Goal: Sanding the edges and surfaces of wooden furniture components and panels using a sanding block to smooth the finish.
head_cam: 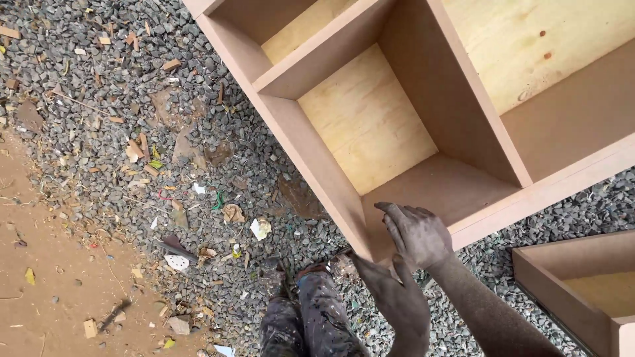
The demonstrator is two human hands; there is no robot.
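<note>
A brown board cabinet [311,152] with pale plywood backing lies on gravel, its open compartments facing up. My right hand [415,233] sits on the cabinet's near corner, fingers curled over the edge of the board. My left hand [390,291] is just below it, stretched flat against the outer side of the same corner, fingertips touching the board and thumb raised. Both hands and forearms are coated in dust. My paint-spattered trouser legs [307,320] show below the corner.
Grey gravel [119,99] strewn with wood chips and scraps covers the ground, and bare brown earth [40,277] lies at the left. A second, smaller brown box [575,277] stands at the lower right, close to my right forearm.
</note>
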